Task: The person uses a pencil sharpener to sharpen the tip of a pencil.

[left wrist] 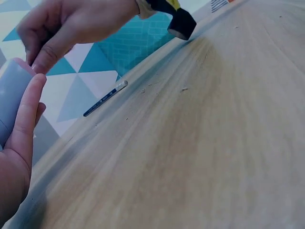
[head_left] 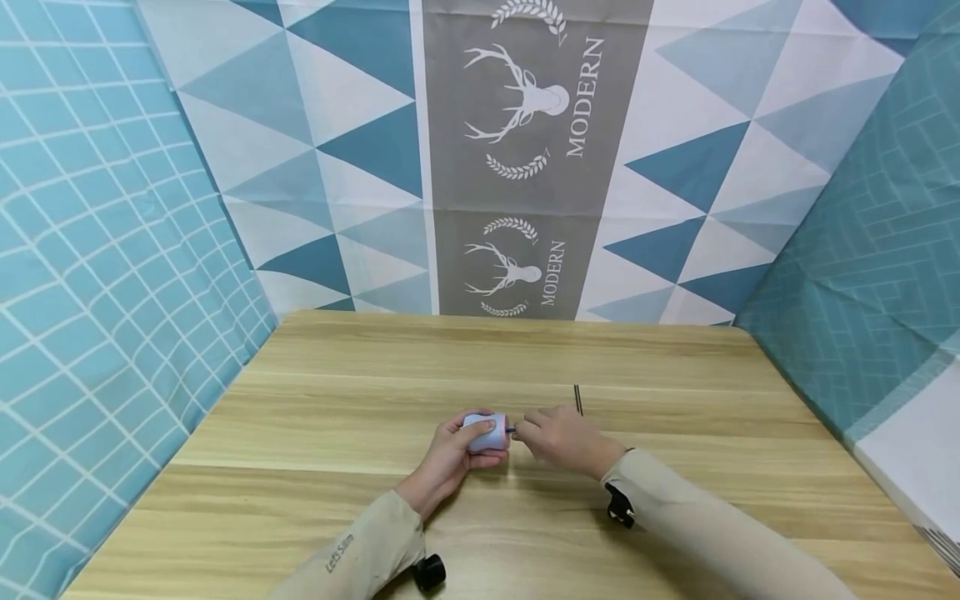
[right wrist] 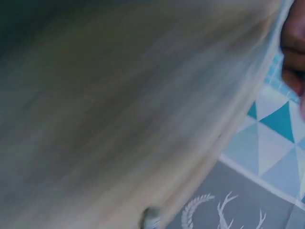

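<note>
On the light wooden table (head_left: 337,467), roughly at its middle, the left hand (head_left: 448,457) wraps its curled fingers round a small pale lavender rounded plastic device (head_left: 484,432), the thumb lying over its top. Just to the right of that lavender device, the right hand (head_left: 558,437) has its fingertips pinched together on a thin dark pin-like piece (head_left: 511,430) that sticks out of the device's right end; what the piece is cannot be told. The left wrist view shows the same lavender body against the left hand's straight finger (left wrist: 28,114), with the right hand's fingers bunched at its upper edge. Beyond the device and to its right, a slim dark stick with a pale tip (head_left: 578,399) lies on the wood, apart from both hands. The right wrist view is too blurred to read.
</note>
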The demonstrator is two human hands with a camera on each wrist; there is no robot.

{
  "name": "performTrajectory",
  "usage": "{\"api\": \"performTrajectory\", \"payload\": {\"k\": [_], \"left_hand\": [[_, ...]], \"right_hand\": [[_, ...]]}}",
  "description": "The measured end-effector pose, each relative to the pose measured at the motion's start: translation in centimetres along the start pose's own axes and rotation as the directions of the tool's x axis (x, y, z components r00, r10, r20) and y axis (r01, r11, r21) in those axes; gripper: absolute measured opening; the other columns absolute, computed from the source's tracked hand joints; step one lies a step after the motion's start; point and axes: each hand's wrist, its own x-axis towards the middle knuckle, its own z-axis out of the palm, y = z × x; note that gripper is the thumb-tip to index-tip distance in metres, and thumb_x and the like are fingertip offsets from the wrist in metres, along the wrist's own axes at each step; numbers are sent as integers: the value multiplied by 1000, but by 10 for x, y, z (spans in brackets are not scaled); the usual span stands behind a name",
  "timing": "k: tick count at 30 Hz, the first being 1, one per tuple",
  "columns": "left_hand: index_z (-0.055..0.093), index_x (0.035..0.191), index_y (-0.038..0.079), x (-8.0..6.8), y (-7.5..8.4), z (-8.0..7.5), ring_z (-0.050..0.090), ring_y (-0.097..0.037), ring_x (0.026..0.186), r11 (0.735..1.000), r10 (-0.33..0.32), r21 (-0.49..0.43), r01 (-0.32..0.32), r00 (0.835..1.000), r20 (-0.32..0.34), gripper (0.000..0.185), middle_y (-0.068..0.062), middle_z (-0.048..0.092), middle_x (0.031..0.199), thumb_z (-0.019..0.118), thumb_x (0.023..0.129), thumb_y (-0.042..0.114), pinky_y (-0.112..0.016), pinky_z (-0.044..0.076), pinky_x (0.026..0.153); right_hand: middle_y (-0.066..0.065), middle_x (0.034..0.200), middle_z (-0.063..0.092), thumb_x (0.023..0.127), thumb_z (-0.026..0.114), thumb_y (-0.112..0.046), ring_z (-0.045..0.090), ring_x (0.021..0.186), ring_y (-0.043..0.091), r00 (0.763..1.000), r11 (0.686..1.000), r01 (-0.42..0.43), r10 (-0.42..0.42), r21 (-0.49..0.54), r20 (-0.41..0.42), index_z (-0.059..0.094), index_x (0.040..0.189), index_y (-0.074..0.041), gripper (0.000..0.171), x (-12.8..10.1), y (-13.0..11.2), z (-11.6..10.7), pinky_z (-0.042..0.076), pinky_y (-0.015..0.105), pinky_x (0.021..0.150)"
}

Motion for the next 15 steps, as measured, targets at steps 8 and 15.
{"api": "performTrajectory", "payload": {"k": [8,15], "left_hand": [[62,114,0,-4,-2,-1,72,-27,70,1000,-1,10,2,1000,-23,20,-21,59,102,62,95,6,-32,64,66],[64,115,-4,-1,-2,-1,71,-28,65,998,11,55,-12,1000,17,24,-22,61,101,66,91,3,-35,64,64]], "right_hand": [[-4,57,51,89,70,-6,34,48,3,631,318,-767,531,557,566,56,69,-9,25,17,-5,-8,28,17,41],[-5,52,27,93,59,-8,16,42,5,194,-491,-803,318,337,928,39,65,-15,35,15,7,-10,11,18,39]]}}
